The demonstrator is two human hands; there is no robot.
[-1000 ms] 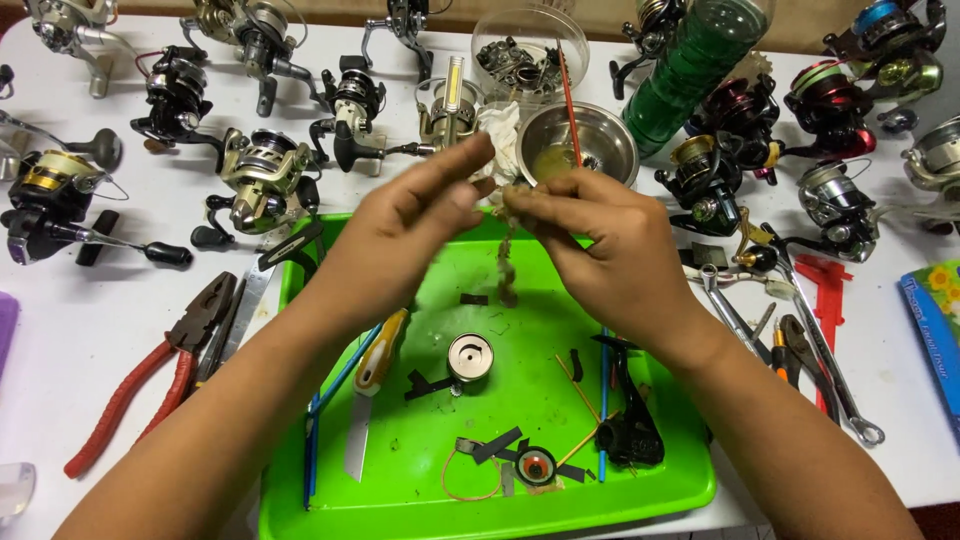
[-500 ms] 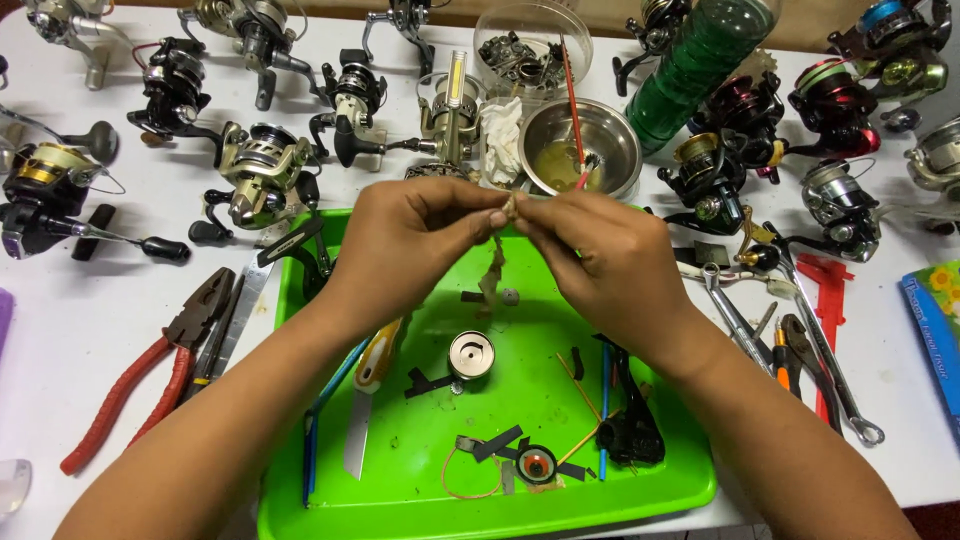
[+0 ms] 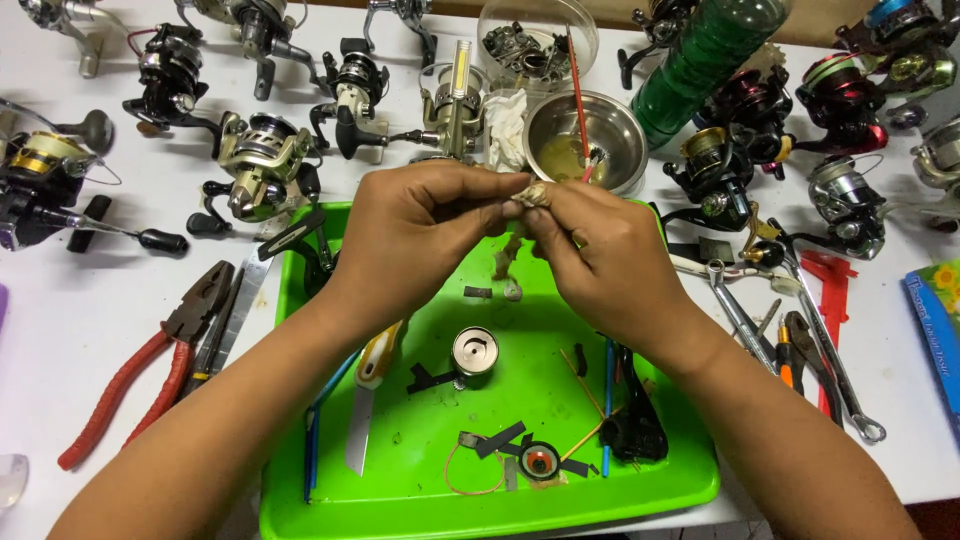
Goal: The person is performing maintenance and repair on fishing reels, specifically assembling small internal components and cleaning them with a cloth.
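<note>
Beige and crumpled, a small scrap of cloth [image 3: 527, 194] is pinched between both hands above the far half of a bright green plastic tray [image 3: 420, 500]. The left hand [image 3: 420, 235] closes thumb and fingertips narrowly on the scrap's left end, and the right hand [image 3: 600, 250] grips its right end the same way, so the fingertips of both meet at it. A thin tail of the same soft stuff hangs straight down from the pinch towards the tray, so the long axis runs roughly up and down; whether something small is wrapped inside cannot be told. Below the hands the glossy tray floor carries a short round metal spool [image 3: 474, 351], a knife [image 3: 367, 395] with a yellow and white handle and a flat steel blade pointing towards the near edge, a thin orange loop of rubber band [image 3: 470, 478], and a black reel part [image 3: 632, 425]. Just beyond the hands stands a shiny steel bowl [image 3: 620, 150] with a red-handled brush [image 3: 578, 90] leaning in it. Red-handled pliers [image 3: 140, 365] lie on the white table left of the tray, and fishing reels [image 3: 262, 165] crowd the far side.
</note>
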